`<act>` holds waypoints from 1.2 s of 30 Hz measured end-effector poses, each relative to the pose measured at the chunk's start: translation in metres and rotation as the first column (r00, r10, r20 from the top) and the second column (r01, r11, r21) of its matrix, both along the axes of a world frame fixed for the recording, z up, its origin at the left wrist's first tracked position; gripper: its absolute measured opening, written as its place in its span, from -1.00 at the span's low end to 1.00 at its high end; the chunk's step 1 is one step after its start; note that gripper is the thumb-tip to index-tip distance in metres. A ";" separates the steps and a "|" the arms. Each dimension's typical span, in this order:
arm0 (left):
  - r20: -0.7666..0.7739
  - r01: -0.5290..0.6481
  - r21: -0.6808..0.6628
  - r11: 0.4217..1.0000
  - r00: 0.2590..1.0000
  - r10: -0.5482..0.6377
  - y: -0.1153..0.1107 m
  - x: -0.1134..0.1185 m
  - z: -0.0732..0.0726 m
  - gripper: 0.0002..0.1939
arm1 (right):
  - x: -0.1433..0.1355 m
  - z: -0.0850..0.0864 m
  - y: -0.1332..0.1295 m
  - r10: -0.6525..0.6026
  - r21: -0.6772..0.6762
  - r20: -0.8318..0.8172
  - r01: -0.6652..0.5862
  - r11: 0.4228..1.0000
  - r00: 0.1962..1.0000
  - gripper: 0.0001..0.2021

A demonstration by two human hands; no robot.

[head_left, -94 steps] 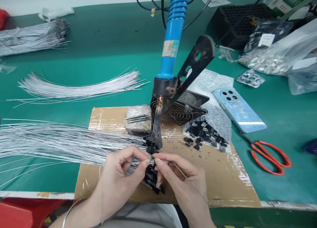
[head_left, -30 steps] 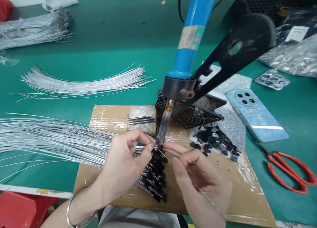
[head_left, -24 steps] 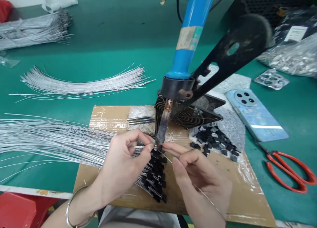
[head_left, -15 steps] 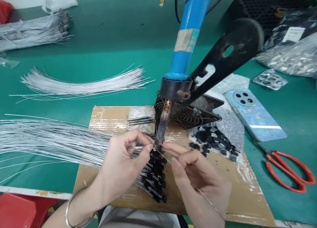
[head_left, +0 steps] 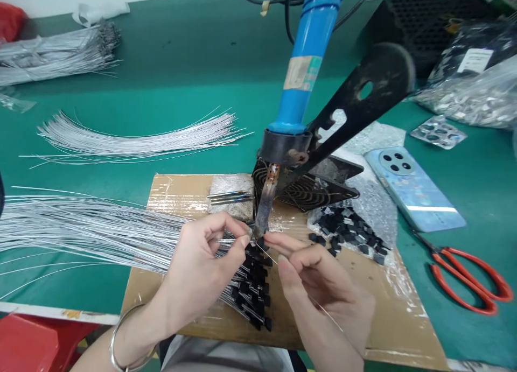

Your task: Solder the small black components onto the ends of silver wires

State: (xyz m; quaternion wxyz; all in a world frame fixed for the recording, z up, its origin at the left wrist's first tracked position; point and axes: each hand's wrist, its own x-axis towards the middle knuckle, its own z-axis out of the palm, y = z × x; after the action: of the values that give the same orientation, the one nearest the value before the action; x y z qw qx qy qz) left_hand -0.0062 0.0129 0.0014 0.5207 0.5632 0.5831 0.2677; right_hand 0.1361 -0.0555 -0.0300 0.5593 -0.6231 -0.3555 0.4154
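A blue-handled soldering iron (head_left: 297, 81) is clamped in a black bracket (head_left: 359, 100), its tip pointing down between my hands. My left hand (head_left: 205, 264) is closed in a pinch beside the tip; what lies between thumb and forefinger is too small to make out. My right hand (head_left: 323, 291) is closed on a thin, silvery wire (head_left: 329, 314), which runs from the tip through the fingers and out past the palm. Below the fingertips, a bundle of grey wires (head_left: 121, 232) ends in several black end pieces (head_left: 254, 291) on the cardboard (head_left: 388, 329).
Behind the iron sits a black fan (head_left: 311, 186). Loose black pieces (head_left: 351, 229) lie on bubble wrap at the right, near a blue phone (head_left: 420, 194) and red-handled scissors (head_left: 472, 275). Another white wire bundle (head_left: 141, 138) lies farther back; metal rods (head_left: 230, 197) rest left of the fan.
The view has shifted slightly. Both hands stay almost in place at the iron's tip, and the wire's tail beyond my right palm looks shorter.
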 end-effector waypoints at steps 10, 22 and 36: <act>0.026 0.004 0.023 1.000 1.000 -0.005 0.001 0.000 -0.004 -0.88 | -0.003 -0.001 0.001 -0.018 0.016 -0.008 0.018 1.000 1.000 -0.76; -0.035 0.005 -0.006 1.000 0.999 -0.005 0.000 0.001 0.003 -0.89 | -0.003 -0.002 -0.002 -0.015 0.021 0.075 0.013 1.000 0.997 -0.76; -0.030 -0.003 0.005 1.000 1.000 0.003 -0.001 0.000 0.001 -0.88 | -0.001 -0.006 -0.002 0.001 0.046 0.089 -0.005 0.999 0.996 -0.77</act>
State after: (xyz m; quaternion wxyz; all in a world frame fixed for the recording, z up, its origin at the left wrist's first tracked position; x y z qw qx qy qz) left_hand -0.0064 0.0119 0.0019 0.5103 0.5674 0.5910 0.2615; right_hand 0.1355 -0.0574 -0.0361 0.5566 -0.6273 -0.3903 0.3799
